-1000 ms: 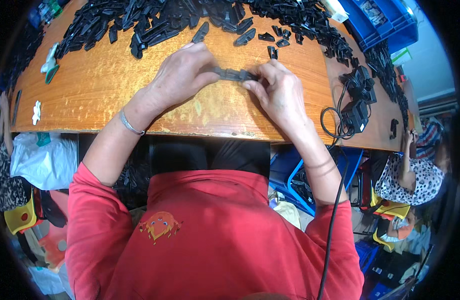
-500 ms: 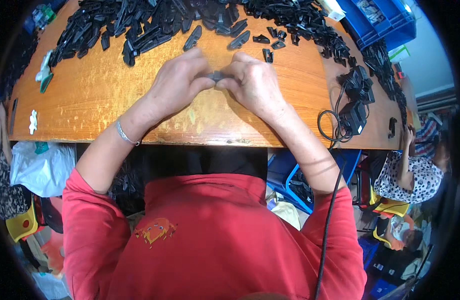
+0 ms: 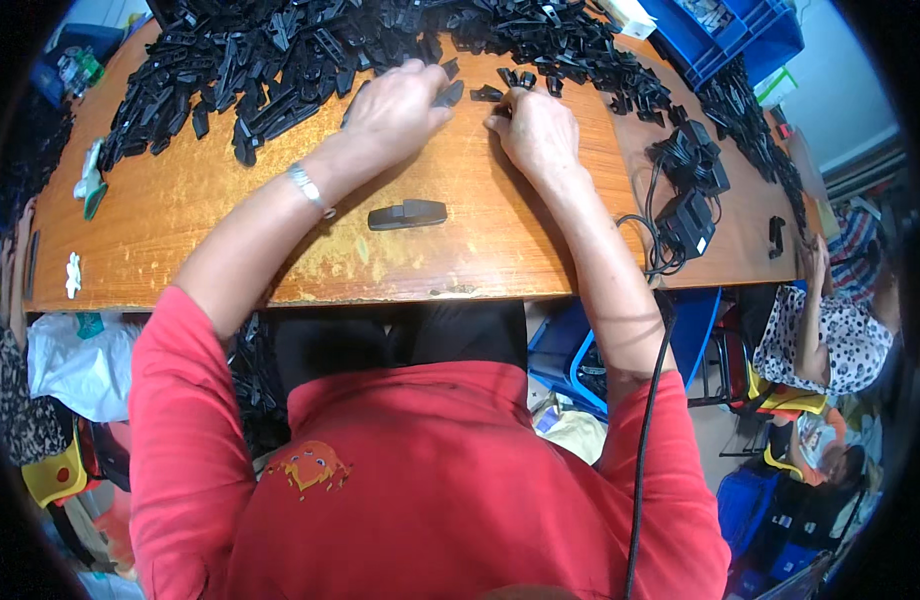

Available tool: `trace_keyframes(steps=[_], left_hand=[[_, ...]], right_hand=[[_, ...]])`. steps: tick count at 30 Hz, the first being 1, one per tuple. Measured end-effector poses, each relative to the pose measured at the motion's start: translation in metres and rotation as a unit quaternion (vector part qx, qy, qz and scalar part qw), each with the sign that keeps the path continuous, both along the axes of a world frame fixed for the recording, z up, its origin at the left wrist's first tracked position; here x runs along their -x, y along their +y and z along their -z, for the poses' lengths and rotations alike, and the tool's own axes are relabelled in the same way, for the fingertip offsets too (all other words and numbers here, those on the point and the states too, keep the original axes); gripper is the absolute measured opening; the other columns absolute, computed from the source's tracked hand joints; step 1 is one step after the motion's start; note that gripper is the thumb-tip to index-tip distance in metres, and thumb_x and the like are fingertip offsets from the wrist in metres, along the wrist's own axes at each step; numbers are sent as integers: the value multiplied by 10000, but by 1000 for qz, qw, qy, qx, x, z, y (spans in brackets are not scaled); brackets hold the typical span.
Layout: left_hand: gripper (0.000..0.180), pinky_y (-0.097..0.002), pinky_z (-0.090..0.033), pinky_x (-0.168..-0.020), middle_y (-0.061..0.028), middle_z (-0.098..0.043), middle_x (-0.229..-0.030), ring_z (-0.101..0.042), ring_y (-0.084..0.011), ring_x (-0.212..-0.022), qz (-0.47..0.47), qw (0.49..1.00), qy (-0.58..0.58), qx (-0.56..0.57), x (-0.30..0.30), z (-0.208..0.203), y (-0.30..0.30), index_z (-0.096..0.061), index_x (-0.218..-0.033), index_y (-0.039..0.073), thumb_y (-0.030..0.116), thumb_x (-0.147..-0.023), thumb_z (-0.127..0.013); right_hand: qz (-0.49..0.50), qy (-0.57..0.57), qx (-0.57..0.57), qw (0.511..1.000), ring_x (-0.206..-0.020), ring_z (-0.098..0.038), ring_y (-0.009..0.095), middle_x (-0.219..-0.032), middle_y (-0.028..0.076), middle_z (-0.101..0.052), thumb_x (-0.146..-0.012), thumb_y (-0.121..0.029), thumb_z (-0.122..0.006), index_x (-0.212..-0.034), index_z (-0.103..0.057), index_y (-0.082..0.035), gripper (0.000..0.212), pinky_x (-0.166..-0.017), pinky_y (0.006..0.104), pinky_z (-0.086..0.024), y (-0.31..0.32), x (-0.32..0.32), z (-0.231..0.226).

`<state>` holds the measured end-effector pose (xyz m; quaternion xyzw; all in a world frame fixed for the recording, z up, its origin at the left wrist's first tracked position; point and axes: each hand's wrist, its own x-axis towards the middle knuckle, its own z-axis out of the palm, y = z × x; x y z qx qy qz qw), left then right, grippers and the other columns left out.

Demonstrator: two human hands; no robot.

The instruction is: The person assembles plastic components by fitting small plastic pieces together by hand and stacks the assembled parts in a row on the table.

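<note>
My left hand [image 3: 395, 108] reaches palm down to the front of a heap of black plastic parts [image 3: 290, 70]. Its fingers are stretched out and its thumb is apart, beside a loose elongated black part [image 3: 448, 95]. To the right, my right hand [image 3: 542, 130] bends its thumb and forefinger together on a small black plastic piece [image 3: 504, 108], mostly hidden by the fingers. Several more small black pieces [image 3: 486, 93] lie just beyond. A long black part with a raised middle [image 3: 408, 214] rests on the wooden table [image 3: 470, 250], between my forearms and touched by neither hand.
Black adapters with coiled cables [image 3: 688, 225] lie on the right. A blue bin [image 3: 725, 40] and a white box [image 3: 630, 18] stand at the back right. A green-and-white item [image 3: 92, 180] and a small white piece [image 3: 73, 275] are on the left. Other people sit at both sides.
Both hands were together over a dark part near the middle. They have moved apart and away from me, and the long black part now lies on the table.
</note>
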<state>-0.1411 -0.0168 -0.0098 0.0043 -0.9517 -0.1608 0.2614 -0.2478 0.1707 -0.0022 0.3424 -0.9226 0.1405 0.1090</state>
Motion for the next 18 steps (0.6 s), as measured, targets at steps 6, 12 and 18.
trace_keyframes(steps=[6,12,18], left_hand=[[273,-434,-592,-810,-129,-785,-953,-751,-318,-870,-47,993,-60,-92,4,-2,1,-747,-1134,13,207,-953,-811],[225,-309,-520,-627,-16,-697,-749,-617,-84,-696,-10,955,-153,-254,-15,-3,-13,-738,-1021,-16,180,-967,-834],[315,-399,-540,-685,-124,-710,-769,-669,-216,-733,-34,974,-143,-173,-24,-12,-16,-768,-888,0,305,-938,-826]], right_hand=[[-94,-76,113,986,-844,-744,261,-997,154,-776,-967,-216,-797,-1231,-784,-37,319,-798,405,-597,14,-1,10],[-183,-356,307,863,-742,-696,99,-866,40,-712,-1001,-93,-752,-1279,-715,70,324,-646,268,-551,5,-21,-2],[-206,-408,319,831,-735,-704,100,-877,36,-728,-966,-106,-804,-1271,-731,39,346,-644,260,-554,6,-22,0]])
